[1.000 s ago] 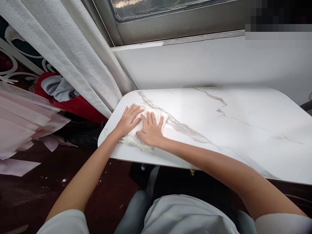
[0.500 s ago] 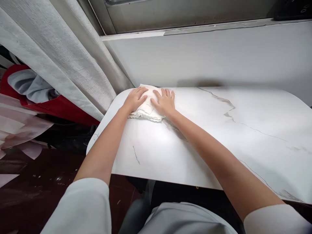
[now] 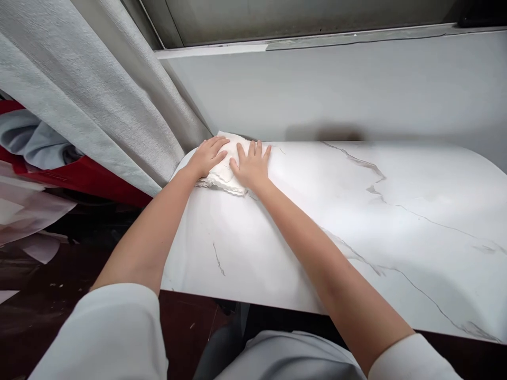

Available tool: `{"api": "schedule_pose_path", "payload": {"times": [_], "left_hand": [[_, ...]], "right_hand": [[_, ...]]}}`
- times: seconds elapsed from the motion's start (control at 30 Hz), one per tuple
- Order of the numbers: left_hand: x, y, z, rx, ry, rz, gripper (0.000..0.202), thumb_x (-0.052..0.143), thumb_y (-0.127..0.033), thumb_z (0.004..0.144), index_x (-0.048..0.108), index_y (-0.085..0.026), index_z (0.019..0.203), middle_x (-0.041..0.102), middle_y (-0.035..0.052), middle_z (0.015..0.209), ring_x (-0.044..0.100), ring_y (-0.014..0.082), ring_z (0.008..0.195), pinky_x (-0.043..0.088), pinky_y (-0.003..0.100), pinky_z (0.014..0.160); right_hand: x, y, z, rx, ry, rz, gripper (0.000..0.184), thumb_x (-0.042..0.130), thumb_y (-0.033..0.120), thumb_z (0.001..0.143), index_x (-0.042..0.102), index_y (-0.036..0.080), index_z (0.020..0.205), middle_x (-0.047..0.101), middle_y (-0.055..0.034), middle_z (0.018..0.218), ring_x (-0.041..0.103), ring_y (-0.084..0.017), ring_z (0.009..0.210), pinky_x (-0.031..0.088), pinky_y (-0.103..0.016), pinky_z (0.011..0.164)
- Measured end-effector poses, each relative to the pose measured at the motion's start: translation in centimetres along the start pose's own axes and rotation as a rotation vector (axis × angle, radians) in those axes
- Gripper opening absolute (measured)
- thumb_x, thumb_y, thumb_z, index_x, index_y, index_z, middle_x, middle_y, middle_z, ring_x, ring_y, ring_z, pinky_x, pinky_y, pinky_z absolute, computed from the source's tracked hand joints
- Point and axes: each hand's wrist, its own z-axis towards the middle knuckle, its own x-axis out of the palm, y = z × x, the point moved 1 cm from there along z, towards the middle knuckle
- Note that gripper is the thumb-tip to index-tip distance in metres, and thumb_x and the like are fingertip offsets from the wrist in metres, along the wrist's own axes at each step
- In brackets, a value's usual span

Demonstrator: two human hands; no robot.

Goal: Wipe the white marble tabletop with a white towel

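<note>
A folded white cloth [image 3: 227, 166] lies at the far left corner of a white marble-patterned table [image 3: 356, 221], close to the wall. My left hand [image 3: 206, 155] presses flat on the cloth's left part, fingers stretched out. My right hand [image 3: 250, 166] lies flat on its right part, fingers spread. Both palms cover much of the cloth; only its edges and middle show.
A grey curtain [image 3: 99, 100] hangs at the left, touching the table's far corner. The white wall [image 3: 336, 89] and a window ledge [image 3: 297, 41] rise behind the table. A red item with grey cloth [image 3: 43, 153] sits on the dark floor at left.
Both hands have slid the cloth away from me, from the table's near left edge to its far left corner by the wall and curtain.
</note>
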Motion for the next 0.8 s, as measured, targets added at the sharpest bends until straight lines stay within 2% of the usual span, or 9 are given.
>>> {"api": "schedule_pose_path", "payload": {"times": [0.17, 0.33, 0.5, 0.7, 0.8], "left_hand": [[0.2, 1.2, -1.0, -0.048, -0.007, 0.040, 0.057, 0.030, -0.049, 0.098, 0.045, -0.023, 0.146, 0.043, 0.0067, 0.157, 0.025, 0.0298, 0.151, 0.014, 0.054, 0.123], [-0.4, 1.2, -3.4, 0.043, 0.017, 0.046, 0.058, 0.028, -0.047, 0.098, 0.043, -0.019, 0.147, 0.043, 0.0094, 0.156, 0.034, 0.0216, 0.146, 0.019, 0.043, 0.124], [-1.5, 0.0, -7.8, -0.007, 0.023, 0.057, 0.057, 0.026, -0.046, 0.099, 0.042, -0.019, 0.147, 0.041, 0.0096, 0.158, 0.032, 0.0220, 0.147, 0.020, 0.044, 0.124], [-2.2, -2.7, -14.0, -0.140, 0.030, 0.060, 0.057, 0.025, -0.048, 0.101, 0.039, -0.022, 0.150, 0.039, 0.0088, 0.159, 0.028, 0.0274, 0.150, 0.022, 0.055, 0.123], [-2.5, -4.1, -16.5, -0.131, 0.018, 0.062, 0.055, 0.026, -0.047, 0.101, 0.041, -0.024, 0.149, 0.039, 0.0080, 0.159, 0.028, 0.0278, 0.150, 0.024, 0.055, 0.123]], "right_hand": [[0.0, 0.9, -0.9, -0.027, 0.018, 0.012, 0.064, 0.027, 0.046, 0.104, 0.027, 0.013, 0.159, 0.024, -0.0229, 0.163, 0.013, -0.040, 0.152, 0.001, -0.068, 0.116], [0.4, 2.1, -3.0, -0.069, -0.037, 0.020, 0.064, 0.031, 0.046, 0.103, 0.031, 0.013, 0.158, 0.028, -0.0249, 0.161, 0.017, -0.041, 0.151, 0.005, -0.066, 0.117], [0.6, 3.9, -6.1, -0.137, -0.050, 0.044, 0.064, 0.032, 0.044, 0.103, 0.032, 0.010, 0.157, 0.028, -0.0285, 0.159, 0.018, -0.043, 0.150, 0.006, -0.068, 0.116], [-0.3, 5.3, -10.9, -0.244, -0.014, 0.019, 0.064, 0.029, 0.045, 0.103, 0.032, 0.008, 0.156, 0.033, -0.0292, 0.157, 0.026, -0.043, 0.147, 0.012, -0.071, 0.114], [-0.8, 6.0, -13.4, -0.264, 0.016, 0.019, 0.066, 0.029, 0.045, 0.103, 0.031, 0.005, 0.155, 0.034, -0.0304, 0.156, 0.028, -0.043, 0.146, 0.013, -0.072, 0.114]]}}
